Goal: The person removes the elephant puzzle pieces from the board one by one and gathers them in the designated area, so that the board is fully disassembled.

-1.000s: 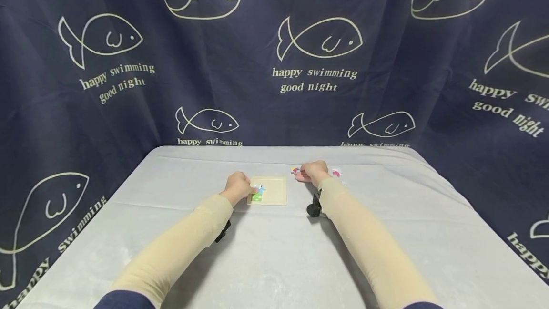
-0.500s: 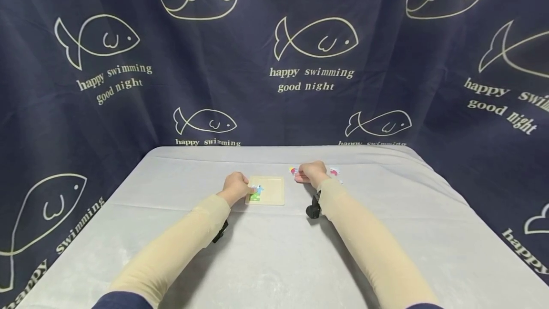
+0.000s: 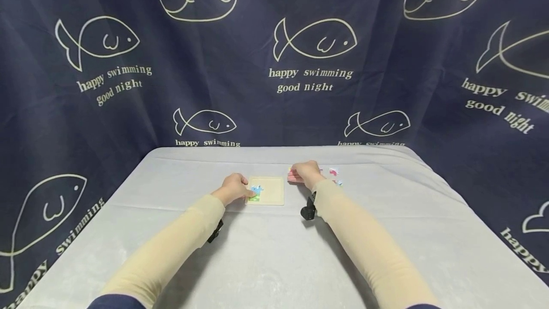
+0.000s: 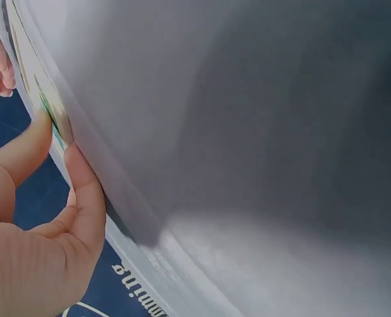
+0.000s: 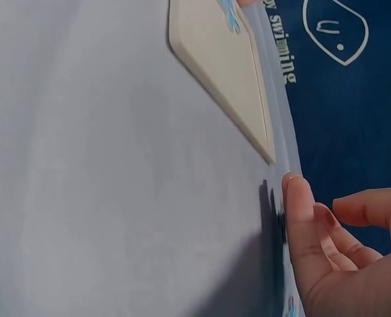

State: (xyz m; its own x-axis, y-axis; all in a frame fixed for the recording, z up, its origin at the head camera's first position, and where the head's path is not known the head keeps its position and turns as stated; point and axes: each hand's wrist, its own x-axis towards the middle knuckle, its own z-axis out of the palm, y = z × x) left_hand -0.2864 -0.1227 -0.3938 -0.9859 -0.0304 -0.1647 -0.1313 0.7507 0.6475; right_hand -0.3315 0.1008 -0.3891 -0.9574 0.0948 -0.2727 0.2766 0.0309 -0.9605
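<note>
A shallow cream puzzle tray [image 3: 272, 192] lies on the table, and colourful blue-and-green puzzle pieces [image 3: 256, 193] fill its lower left part. My left hand [image 3: 231, 189] pinches the tray's left edge, the thumb pressing over the pieces. In the left wrist view, that thumb [image 4: 34, 148] lies on top and a finger sits against the rim. To the right of the tray, my right hand [image 3: 305, 174] is low over the table, its fingers [image 5: 304, 238] fairly straight and the thumb apart from them. Whatever lies beneath these fingertips is mostly hidden.
Loose puzzle pieces [image 3: 333, 171] with pink and white print lie just right of my right hand, partly covered by the wrist. The pale cloth-covered table [image 3: 266, 256] ends at a dark blue curtain [image 3: 240, 85] with fish drawings.
My right hand has shifted slightly left, covering most of the piece by its fingertips and baring more of the loose pieces on its right. The left hand keeps its hold on the tray.
</note>
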